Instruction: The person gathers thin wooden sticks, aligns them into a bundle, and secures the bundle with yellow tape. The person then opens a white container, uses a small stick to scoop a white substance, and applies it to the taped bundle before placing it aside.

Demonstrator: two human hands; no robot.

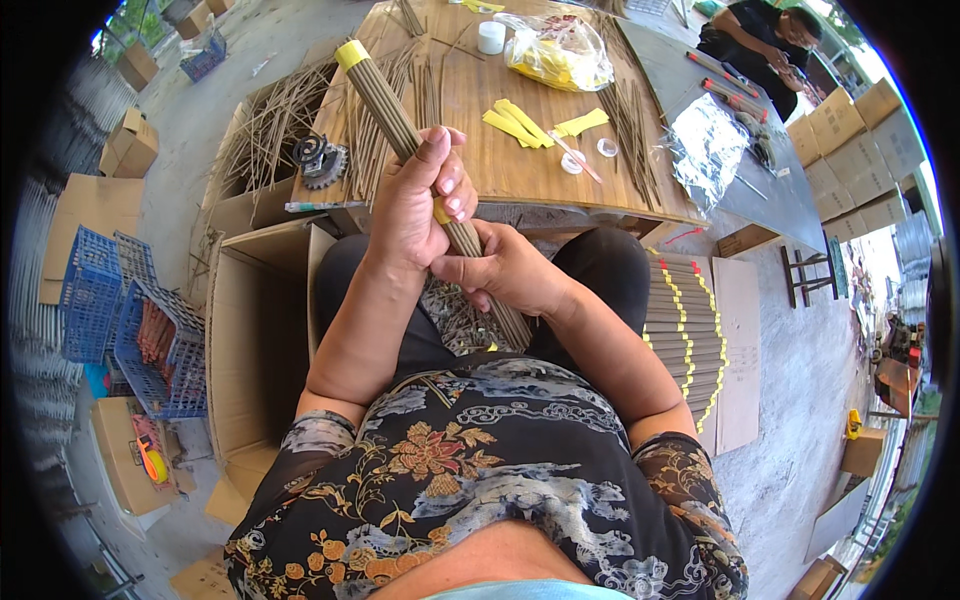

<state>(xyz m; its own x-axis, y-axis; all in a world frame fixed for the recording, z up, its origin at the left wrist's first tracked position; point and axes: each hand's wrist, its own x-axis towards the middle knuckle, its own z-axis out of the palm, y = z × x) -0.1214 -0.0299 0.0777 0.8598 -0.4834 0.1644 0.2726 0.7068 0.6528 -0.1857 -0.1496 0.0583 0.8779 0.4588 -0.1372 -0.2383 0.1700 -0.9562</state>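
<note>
A bundle of brown incense sticks (383, 103) slants across my lap, its upper end wrapped in a yellow paper band. My left hand (420, 195) is closed around its middle, where another bit of yellow shows under the fingers. Lower down, my right hand (505, 268) grips the same bundle, thumb laid across it. The bundle's lower end passes between my knees, partly covered by the right hand. On the wooden table (470, 150) ahead lie yellow paper strips (515, 122) and loose brown sticks (627, 130).
An open cardboard box (258, 330) stands left of my legs; blue crates (165, 350) are beyond it. Finished banded bundles (685, 330) lie on cardboard at my right. A toothed metal tool (320, 162) sits at the table's left edge. Another person (755, 45) works at the far right.
</note>
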